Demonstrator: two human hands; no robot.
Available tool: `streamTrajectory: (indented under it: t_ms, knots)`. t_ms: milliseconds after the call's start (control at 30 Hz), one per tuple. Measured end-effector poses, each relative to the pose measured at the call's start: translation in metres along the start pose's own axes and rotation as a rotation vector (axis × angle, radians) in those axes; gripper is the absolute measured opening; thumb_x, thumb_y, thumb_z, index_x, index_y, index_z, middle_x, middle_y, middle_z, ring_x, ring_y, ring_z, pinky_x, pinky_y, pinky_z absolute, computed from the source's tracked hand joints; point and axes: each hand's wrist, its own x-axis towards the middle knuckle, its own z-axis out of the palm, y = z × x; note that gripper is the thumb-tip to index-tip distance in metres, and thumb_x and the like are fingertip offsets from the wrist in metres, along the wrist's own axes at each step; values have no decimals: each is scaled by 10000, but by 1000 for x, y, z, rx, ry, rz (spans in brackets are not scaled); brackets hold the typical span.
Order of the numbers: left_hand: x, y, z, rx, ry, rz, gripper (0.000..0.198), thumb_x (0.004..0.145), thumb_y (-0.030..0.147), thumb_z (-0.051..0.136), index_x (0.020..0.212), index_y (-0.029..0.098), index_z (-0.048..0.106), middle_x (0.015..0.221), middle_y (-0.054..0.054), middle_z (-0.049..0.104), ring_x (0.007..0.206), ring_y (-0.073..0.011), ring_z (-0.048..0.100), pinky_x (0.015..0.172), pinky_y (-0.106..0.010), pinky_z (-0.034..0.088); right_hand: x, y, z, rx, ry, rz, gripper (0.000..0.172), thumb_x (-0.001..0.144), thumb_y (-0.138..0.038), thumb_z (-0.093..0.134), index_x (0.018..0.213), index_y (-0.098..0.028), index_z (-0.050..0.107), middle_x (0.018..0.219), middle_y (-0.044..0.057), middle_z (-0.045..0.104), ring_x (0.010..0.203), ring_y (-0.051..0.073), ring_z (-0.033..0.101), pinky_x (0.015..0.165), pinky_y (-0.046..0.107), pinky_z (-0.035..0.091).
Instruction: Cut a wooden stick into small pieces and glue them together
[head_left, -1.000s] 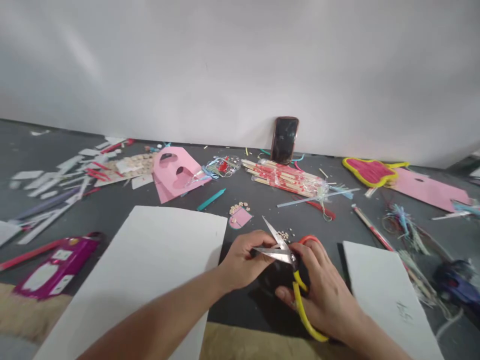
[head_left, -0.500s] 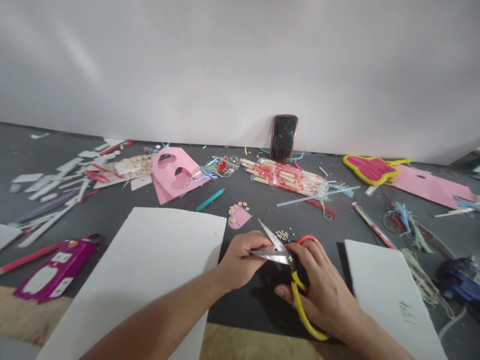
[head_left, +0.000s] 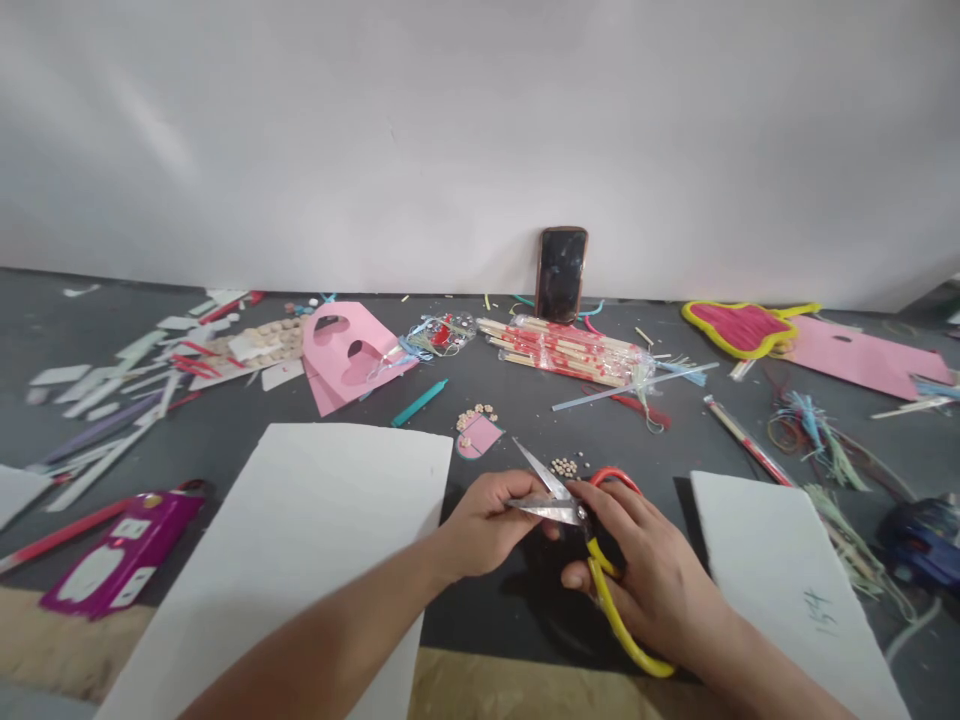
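Barely anything has shifted: the right hand (head_left: 652, 580) still grips the scissors (head_left: 559, 500), blades apart, the left hand (head_left: 484, 520) pinched narrow at their lower blade, its contents hidden.

Quantity in view:
- Two hands: left hand (head_left: 487, 525), right hand (head_left: 652, 580).
- One pair of scissors (head_left: 541, 506).
- Two white foam boards: left board (head_left: 300, 540), right board (head_left: 780, 580).
- One phone (head_left: 561, 273).
- One teal pen (head_left: 420, 402).
- One magenta box (head_left: 120, 565).
- One wrapped stick bundle (head_left: 562, 350).
- Two bead clusters (head_left: 564, 467); the individual beads are probably too small to count.
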Motion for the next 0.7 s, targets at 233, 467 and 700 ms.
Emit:
streamTrajectory:
  t_ms: [233,467,700]
  knots:
    - [-1,0,0,109,10,12,199,841,218,534,693,148,647,710,-43,693,709,-145,643,691,-223,471,3,-2,-3,-20,-13,3,569,867,-554,518,1235,-120,513,990,140,629,881,250,625,745,378,535]
    - [-2,-3,0,136,21,45,226,873,239,503,713,156,640,696,-36,687,692,-147,639,675,-233,476,4,-3,-5,-26,-48,40,576,864,-560,518,1239,-125,545,975,142,633,913,265,611,762,393,536]
    - [-3,-9,1,81,68,79,218,863,320,566,813,136,671,769,-59,691,731,-162,629,682,-242,474,2,-4,-4,-33,-38,62,547,910,-555,428,1225,-126,556,959,140,641,833,241,643,687,357,546]
